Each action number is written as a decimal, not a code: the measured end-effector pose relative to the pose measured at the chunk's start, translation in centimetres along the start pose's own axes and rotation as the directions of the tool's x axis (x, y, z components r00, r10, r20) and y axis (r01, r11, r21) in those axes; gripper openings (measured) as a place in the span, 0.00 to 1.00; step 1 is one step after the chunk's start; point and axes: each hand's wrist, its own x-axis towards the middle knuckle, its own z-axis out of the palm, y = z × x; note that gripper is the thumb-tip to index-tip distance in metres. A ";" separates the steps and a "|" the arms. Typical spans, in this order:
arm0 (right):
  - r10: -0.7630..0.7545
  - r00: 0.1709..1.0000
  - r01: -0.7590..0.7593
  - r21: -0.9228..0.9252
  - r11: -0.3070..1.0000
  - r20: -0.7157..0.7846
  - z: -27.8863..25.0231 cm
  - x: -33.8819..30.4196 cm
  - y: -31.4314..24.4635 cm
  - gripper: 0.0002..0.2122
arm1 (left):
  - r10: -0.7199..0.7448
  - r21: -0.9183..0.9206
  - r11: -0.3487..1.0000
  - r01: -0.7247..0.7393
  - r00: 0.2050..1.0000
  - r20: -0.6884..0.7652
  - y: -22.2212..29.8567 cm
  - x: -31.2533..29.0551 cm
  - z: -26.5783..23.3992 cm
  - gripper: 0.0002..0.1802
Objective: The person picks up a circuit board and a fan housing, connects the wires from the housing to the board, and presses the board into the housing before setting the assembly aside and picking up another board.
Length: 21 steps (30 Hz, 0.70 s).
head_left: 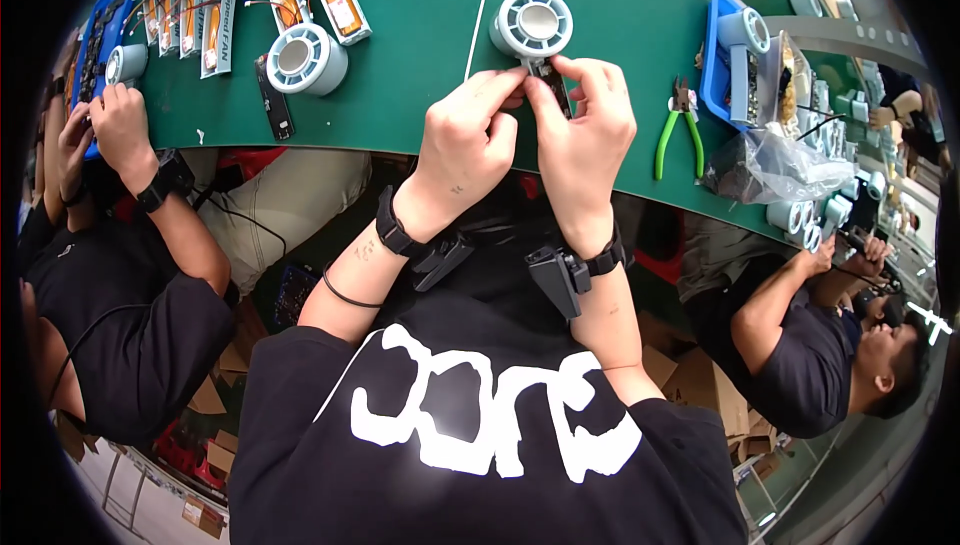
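Observation:
A light blue handheld fan [533, 23] with a round grille lies at the table's front middle, its head pointing away from me. My left hand [472, 135] pinches the near end of it from the left, fingertips just below the round head. From the other side, my right hand [588, 120] grips the same handle part with thumb and bent fingers. A narrow dark strip [556, 93] shows between my hands, partly hidden by my fingers. To the right of my right hand lie green-handled pliers [678, 127], jaws pointing away.
The green table [420, 55] holds several fans with open handles and orange batteries [340, 5] at the back left. Nearer lies another fan head [305, 60] beside a dark strip [273, 100]. A blue bin [718, 65] and clear plastic bag [775, 167] stand right. People work on both sides.

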 end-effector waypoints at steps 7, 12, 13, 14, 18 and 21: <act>0.011 0.998 0.009 -0.311 0.950 0.063 1.6 -1.7 -0.8 0.22 | 0.017 -0.132 0.991 -0.031 0.994 -0.106 -0.6 -0.8 -0.7 0.15; 0.006 0.981 0.075 -0.411 0.909 0.194 0.8 -0.9 -0.7 0.22 | 0.017 -0.210 0.977 -0.042 0.993 -0.120 -1.0 -1.6 -1.6 0.14; -0.007 0.970 0.095 -0.358 0.929 0.242 0.6 -0.4 -0.6 0.22 | 0.009 -0.223 0.974 -0.039 0.991 -0.135 -1.2 -1.7 -1.7 0.13; -0.023 0.956 0.115 -0.302 0.946 0.292 0.3 0.1 -0.4 0.23 | -0.001 -0.235 0.971 -0.035 0.989 -0.151 -1.3 -1.7 -1.8 0.13; -0.204 0.968 0.231 -0.210 0.950 0.143 0.1 8.7 1.2 0.23 | 0.031 -0.207 0.977 -0.058 0.991 -0.131 -1.1 -1.2 -1.3 0.13; -0.271 0.962 0.267 -0.333 0.904 0.035 2.9 20.5 4.9 0.21 | 0.114 -0.156 0.980 -0.127 0.989 -0.090 -1.2 -1.2 -1.1 0.12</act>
